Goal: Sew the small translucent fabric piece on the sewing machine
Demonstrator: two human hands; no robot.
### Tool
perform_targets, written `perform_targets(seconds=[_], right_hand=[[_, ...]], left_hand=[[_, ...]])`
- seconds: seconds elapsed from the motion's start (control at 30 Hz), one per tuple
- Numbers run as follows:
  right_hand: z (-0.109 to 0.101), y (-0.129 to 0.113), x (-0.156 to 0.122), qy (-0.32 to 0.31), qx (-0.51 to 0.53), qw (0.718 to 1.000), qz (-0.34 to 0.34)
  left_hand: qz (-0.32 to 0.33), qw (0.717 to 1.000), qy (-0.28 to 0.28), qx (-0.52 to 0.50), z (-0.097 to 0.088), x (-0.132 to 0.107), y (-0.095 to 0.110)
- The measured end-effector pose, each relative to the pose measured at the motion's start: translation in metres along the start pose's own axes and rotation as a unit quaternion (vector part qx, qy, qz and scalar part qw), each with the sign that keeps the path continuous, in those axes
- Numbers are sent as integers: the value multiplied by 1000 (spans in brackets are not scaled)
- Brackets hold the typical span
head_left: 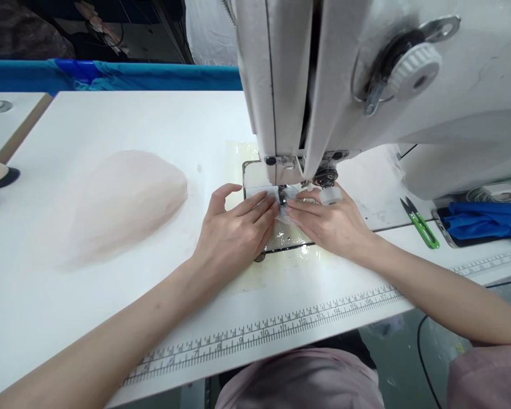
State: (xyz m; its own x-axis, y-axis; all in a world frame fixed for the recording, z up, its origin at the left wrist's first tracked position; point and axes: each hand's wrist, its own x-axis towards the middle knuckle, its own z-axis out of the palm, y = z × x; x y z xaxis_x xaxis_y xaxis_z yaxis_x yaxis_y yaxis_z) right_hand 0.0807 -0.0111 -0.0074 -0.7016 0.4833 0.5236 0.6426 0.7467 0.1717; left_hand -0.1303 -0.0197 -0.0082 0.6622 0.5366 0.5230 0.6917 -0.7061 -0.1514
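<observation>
Both my hands lie flat on the bed of a white sewing machine (366, 85), right under its head. My left hand (234, 230) has its fingers stretched out and pressed on a small pale, sheer piece of fabric (282, 211) at the presser foot (282, 196). My right hand (330, 221) mirrors it from the other side, fingers extended onto the same piece, fingertips almost touching the left ones. The needle plate (251, 173) is partly covered by my hands.
A heap of pale pink sheer fabric (123, 199) lies on the white table (68, 307) to the left. Green thread snips (421, 224) and a blue cloth (485, 221) lie to the right. A printed ruler (281, 324) runs along the table's front edge.
</observation>
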Motion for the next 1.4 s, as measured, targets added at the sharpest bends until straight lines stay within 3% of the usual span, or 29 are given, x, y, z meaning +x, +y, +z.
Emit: perform_targets(seconds=[0.23,0.4,0.53,0.7,0.87,1.0,1.2,1.4], right_hand=[[0,1,0,-21,-10,1000,10],[2,1,-1,-3,-19,1000,2],[2,1,-1,-6,-29,1000,4],[-4,0,0,-1,-10,1000,7],[-10,-9,2,42,26,999,-1],[-14,-15,2,9,69,998,-7],[-16,-18,2,13,62,998,21],[-8,-15,-2,-56,23,996,58]], left_hand=[[1,1000,2,-4,-2,2,2],[-3,1000,-3,-12,0,-1,1],[-32,999,-18,11,1,-1,2],[-15,998,-11,61,-10,1,4],[-21,1000,12,4,-19,2,-1],[-36,997,-14,-74,-18,0,-5],[-56,986,-32,-151,-16,-1,-7],[-3,993,-60,-102,-6,-2,-5]])
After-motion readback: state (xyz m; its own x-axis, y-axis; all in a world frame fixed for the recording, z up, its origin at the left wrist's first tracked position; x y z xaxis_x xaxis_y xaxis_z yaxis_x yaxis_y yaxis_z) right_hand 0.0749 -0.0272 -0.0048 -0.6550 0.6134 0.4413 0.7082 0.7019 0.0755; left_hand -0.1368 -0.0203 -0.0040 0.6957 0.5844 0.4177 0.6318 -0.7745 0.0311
